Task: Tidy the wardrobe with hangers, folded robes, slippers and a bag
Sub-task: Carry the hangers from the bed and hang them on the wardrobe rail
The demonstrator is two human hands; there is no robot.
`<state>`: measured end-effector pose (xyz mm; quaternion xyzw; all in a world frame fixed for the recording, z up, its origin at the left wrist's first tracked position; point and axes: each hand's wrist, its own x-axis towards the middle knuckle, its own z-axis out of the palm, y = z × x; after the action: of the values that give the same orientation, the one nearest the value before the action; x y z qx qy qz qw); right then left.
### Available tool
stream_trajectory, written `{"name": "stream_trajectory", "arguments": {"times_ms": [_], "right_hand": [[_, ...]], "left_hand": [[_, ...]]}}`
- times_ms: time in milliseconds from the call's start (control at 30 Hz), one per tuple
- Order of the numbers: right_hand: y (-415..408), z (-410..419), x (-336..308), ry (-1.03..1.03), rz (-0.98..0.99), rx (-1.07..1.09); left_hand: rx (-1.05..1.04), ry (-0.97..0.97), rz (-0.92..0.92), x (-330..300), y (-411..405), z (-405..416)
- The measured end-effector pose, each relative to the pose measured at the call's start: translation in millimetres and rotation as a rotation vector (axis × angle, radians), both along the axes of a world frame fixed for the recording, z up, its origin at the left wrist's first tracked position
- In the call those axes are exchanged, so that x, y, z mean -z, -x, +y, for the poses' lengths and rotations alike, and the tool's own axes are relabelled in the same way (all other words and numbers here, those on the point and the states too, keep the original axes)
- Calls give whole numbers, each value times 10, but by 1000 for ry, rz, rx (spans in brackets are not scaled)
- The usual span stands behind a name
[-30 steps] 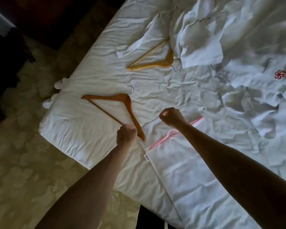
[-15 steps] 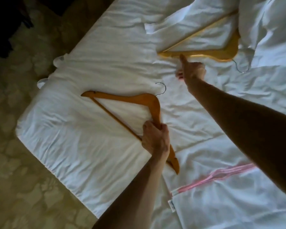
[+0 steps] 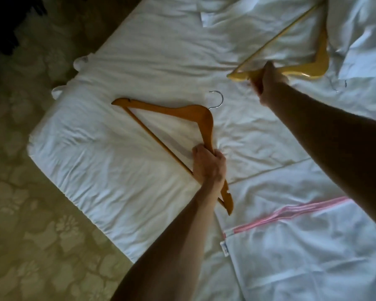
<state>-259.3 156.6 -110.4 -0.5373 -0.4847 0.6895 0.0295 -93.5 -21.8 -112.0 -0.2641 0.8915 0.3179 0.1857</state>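
The left hand (image 3: 208, 165) grips the near arm of a brown wooden hanger (image 3: 172, 111) lying on the white bed (image 3: 109, 153). The right hand (image 3: 267, 80) grasps the left end of a yellow wooden hanger (image 3: 313, 70) farther right. A flat white mesh bag (image 3: 313, 253) with pink trim lies near right; its contents cannot be told.

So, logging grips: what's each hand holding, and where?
Left hand grips the dark hanger on its near arm; right hand grips the pale hanger near one end.

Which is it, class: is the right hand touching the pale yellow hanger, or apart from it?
Touching. The head view shows the right hand with fingers curled round the pale yellow hanger near its end.
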Motion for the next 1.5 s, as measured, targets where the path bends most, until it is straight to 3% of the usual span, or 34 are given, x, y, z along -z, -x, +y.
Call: {"name": "stream_trajectory", "arguments": {"times_ms": [100, 333, 533, 767, 1133, 1300, 1500], "right_hand": [[-656, -68, -315, -120, -65, -69], [-2204, -209, -1530, -231, 64, -286], [-3388, -335, -2819, -305, 216, -655], [-4505, -599, -3848, -346, 382, -864], [-5077, -1920, -4718, -391, 610, -1220], [-5240, -2820, -4853, -335, 702, -1403], [-5239, -4087, -4955, -224, 792, -1560]], "left_hand": [[-7, -97, -15, -296, -42, -76], [-48, -294, 126, -1308, -490, -258], [-132, -424, 188, -2424, -1382, -454], [-114, -579, 293, -3530, -2600, -789], [-197, -474, 545, -4604, -3679, -1973], [-300, -532, 629, -4834, -4213, -2814], [-414, -456, 701, -4990, -4630, -3842]]}}
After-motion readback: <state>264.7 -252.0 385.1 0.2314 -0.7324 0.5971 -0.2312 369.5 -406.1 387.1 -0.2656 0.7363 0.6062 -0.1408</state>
